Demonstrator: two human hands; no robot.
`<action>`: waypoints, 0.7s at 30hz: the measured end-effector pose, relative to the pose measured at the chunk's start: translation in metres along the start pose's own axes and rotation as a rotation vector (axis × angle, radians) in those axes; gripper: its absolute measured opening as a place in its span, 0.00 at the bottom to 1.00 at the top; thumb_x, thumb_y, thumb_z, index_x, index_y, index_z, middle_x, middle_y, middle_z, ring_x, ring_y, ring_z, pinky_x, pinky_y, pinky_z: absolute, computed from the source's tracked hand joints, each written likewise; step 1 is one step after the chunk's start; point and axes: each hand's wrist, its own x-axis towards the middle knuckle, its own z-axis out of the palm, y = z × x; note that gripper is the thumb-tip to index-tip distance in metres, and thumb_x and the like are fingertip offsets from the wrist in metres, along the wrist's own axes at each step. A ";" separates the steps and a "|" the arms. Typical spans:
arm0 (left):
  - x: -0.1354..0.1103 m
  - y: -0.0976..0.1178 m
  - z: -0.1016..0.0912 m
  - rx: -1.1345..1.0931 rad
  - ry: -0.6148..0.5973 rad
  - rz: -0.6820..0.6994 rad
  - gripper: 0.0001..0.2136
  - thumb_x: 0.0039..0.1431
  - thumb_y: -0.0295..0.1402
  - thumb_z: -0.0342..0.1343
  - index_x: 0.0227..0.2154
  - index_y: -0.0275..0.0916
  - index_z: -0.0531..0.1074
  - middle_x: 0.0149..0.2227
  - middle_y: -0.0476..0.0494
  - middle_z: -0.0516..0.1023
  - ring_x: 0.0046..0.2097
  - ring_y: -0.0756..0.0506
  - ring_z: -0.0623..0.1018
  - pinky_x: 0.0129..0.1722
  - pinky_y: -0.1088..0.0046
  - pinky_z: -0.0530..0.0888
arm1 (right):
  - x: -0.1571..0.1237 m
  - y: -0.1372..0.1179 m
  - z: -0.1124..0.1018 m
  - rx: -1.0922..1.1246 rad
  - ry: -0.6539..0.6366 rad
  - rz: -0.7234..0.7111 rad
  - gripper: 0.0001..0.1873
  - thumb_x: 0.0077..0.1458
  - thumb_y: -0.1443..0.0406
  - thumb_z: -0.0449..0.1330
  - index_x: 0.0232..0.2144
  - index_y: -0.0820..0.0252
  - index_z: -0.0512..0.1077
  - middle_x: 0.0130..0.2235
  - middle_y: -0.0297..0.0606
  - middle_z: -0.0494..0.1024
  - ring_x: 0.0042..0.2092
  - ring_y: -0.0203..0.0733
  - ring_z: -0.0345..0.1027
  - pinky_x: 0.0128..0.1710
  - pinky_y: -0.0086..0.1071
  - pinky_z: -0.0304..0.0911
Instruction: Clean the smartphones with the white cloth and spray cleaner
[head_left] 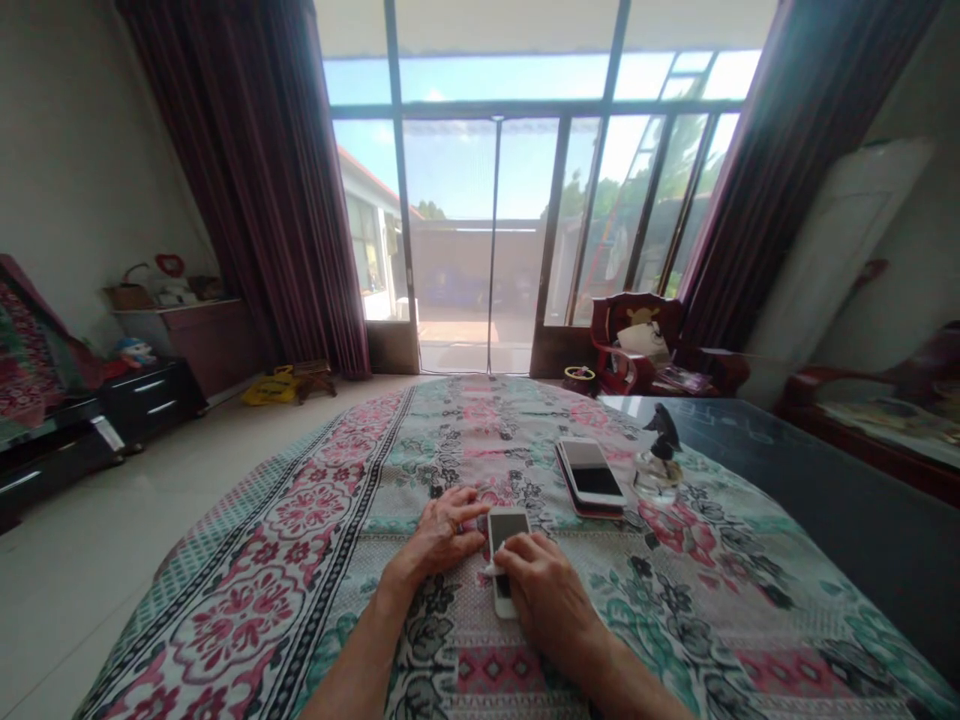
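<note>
A white smartphone (511,524) with a dark screen lies face up on the patterned tablecloth (330,610), right in front of me. My right hand (541,580) rests over its lower half with bent fingers drawn together. A small white bit pokes out by those fingertips, too little showing to name it. Beside the phone's left edge, my left hand (448,530) lies on the cloth, fingers extended and apart, holding nothing. Farther back to the right, another white smartphone (592,470) sits on top of a dark, reddish-edged flat thing.
A clear spray bottle (657,472) with a black trigger head stands right of the stacked phone. A dark glossy table (825,500) adjoins on the right. Beyond are a red wooden chair (626,370), glass doors (450,250) and a black drawer cabinet (157,395) at left.
</note>
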 end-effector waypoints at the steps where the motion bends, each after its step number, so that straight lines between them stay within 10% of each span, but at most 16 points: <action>1: 0.000 -0.001 0.001 -0.008 0.001 0.003 0.21 0.53 0.35 0.60 0.52 0.51 0.71 0.60 0.45 0.66 0.63 0.40 0.61 0.61 0.57 0.58 | 0.000 0.003 -0.001 0.000 0.006 0.008 0.12 0.58 0.73 0.52 0.36 0.56 0.74 0.40 0.36 0.74 0.43 0.41 0.63 0.45 0.31 0.57; 21: 0.001 0.006 -0.001 0.019 0.029 -0.011 0.18 0.55 0.30 0.56 0.50 0.49 0.73 0.59 0.45 0.68 0.62 0.40 0.63 0.60 0.58 0.61 | 0.010 0.014 -0.003 -0.056 0.048 0.101 0.12 0.60 0.72 0.51 0.36 0.56 0.74 0.40 0.37 0.74 0.43 0.41 0.63 0.45 0.31 0.56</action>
